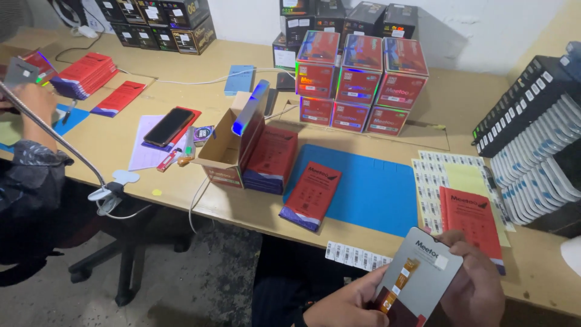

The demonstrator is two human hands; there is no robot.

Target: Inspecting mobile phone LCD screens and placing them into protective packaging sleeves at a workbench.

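The grey phone screen panel [417, 275], its orange flex cable facing up, sits low at the near edge of the wooden table [181, 181], held between both hands. The left hand [342, 306] pinches its lower left edge with thumb and fingers closed on it, while the right hand [475, 284] wraps round its right side. Just beyond lie a red booklet [475, 221], barcode label sheets [433, 181] and a blue work mat [369, 188].

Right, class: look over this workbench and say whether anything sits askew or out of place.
A strip of barcode labels hangs over the table's front edge, and one red packet lies tilted, overlapping the blue mat. Otherwise the stacks look orderly.
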